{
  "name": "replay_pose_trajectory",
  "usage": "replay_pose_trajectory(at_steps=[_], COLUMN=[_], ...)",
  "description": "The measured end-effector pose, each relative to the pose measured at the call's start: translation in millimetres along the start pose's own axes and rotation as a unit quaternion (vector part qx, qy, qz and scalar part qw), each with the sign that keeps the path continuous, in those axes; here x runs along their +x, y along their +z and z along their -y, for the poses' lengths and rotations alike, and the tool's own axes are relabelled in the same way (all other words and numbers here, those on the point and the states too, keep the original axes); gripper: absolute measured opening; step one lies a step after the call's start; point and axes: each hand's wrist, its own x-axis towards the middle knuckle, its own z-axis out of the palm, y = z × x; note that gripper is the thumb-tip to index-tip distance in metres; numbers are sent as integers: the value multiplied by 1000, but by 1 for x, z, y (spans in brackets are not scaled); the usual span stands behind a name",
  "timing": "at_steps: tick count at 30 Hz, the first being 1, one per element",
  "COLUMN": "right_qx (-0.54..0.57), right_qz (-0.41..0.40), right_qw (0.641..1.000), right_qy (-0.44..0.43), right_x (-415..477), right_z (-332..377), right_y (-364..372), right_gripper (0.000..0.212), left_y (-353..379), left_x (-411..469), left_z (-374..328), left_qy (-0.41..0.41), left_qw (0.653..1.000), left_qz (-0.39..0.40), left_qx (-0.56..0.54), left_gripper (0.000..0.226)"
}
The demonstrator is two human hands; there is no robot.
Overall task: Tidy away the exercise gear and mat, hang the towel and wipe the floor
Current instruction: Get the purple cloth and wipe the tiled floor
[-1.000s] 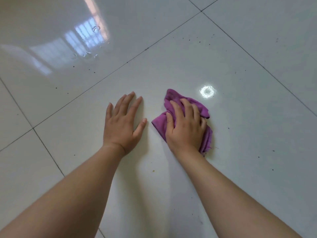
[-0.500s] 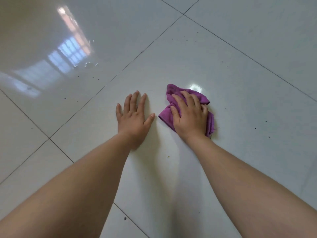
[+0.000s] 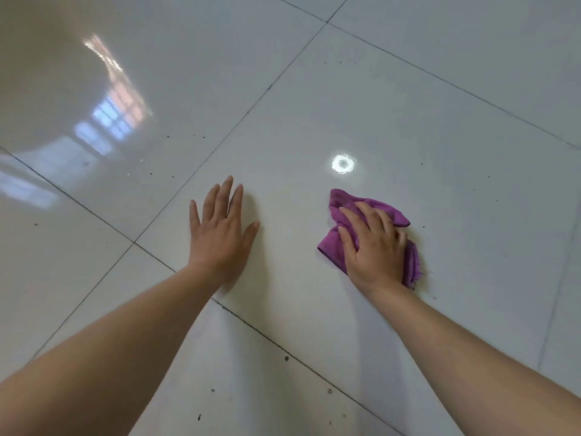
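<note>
A crumpled purple cloth (image 3: pixel 341 199) lies on the glossy white tiled floor (image 3: pixel 408 121). My right hand (image 3: pixel 374 247) presses flat on top of the cloth, fingers spread over it, covering its middle. My left hand (image 3: pixel 221 229) rests palm down on the bare tile about a hand's width to the left of the cloth, fingers apart, holding nothing. Both forearms reach in from the bottom edge.
Dark grout lines cross the floor diagonally. Small dark specks dot the tiles, several near the bottom centre (image 3: pixel 286 358). A round lamp reflection (image 3: pixel 342 164) shines just beyond the cloth, and a window reflection (image 3: pixel 110 121) glows at the upper left.
My right hand has slid the purple cloth to the right, widening the gap from my left hand. The view has shifted, and the lamp reflection shows clear of the cloth again.
</note>
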Motion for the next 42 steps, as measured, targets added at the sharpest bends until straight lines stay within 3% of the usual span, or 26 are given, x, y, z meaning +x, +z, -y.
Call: replay_pose_trajectory(at_steps=[8, 13, 19, 22, 26, 33, 38, 42], right_qx=[-2, 16, 24, 32, 9, 32, 6, 20], right_qz=[13, 38, 13, 9, -2, 10, 2, -25], right_qw=[999, 992, 996, 999, 997, 998, 998, 997], right_qy=[-35, -120, 86, 9, -78, 53, -68, 71], right_x=[12, 4, 60, 57, 16, 63, 28, 45], right_z=[65, 39, 69, 101, 90, 107, 93, 91], right_y=[22, 12, 27, 36, 34, 40, 37, 37], right_gripper=[41, 39, 41, 39, 36, 37, 36, 35], left_y=[17, 16, 17, 17, 17, 17, 14, 4], left_x=[-11, -10, -10, -10, -10, -10, -8, 0], left_z=[21, 19, 19, 20, 21, 20, 20, 28], left_qy=[-71, -64, -68, -68, -68, -69, -70, -41], left_qw=[997, 997, 996, 996, 996, 996, 996, 996], left_qz=[-19, -26, -42, -44, -41, -45, -25, -2], left_qx=[-19, -33, -36, -39, -43, -44, -53, -78], left_gripper=[75, 73, 72, 71, 71, 69, 71, 69])
